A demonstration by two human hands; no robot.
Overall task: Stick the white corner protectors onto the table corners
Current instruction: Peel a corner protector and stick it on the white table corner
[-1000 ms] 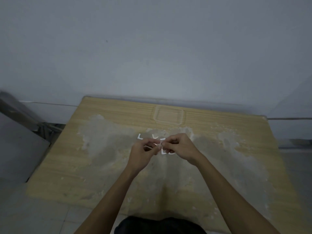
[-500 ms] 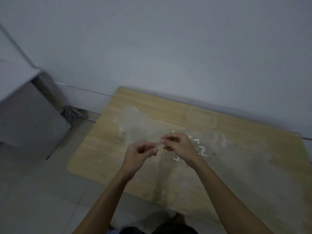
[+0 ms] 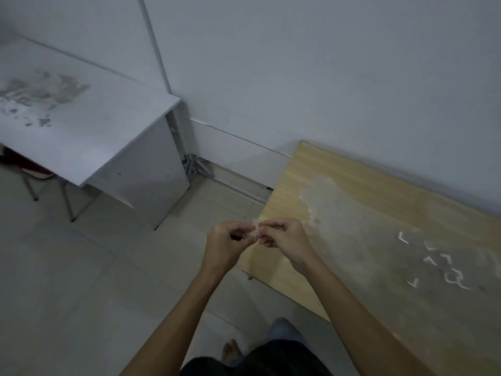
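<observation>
Nearest to the camera, the two forearms rise from the bottom edge and meet above the floor, just outside the left edge of the table (image 3: 339, 169). The left hand (image 3: 226, 241) and the right hand (image 3: 284, 240) are brought together, fingers curled, and between their tips they pinch one small pale piece, which I judge to be a white corner protector (image 3: 256, 231). So the grip of each hand is narrow and closed on this piece. It is held up near the eyes and between both hands probably because the backing of its sticky side must be peeled, and this needs two hands; if the backing is already off, I cannot tell, the piece is too small and blurred.

The hands are close to the near left corner of the table (image 3: 245, 271), which is likely the corner to receive it.

Farther to the right, toward the middle of the table, the spare protectors (image 3: 433, 263) lie loose as a small group, within reach.

Beyond, a grey desk (image 3: 89, 137) stands against the wall (image 3: 325, 77).
</observation>
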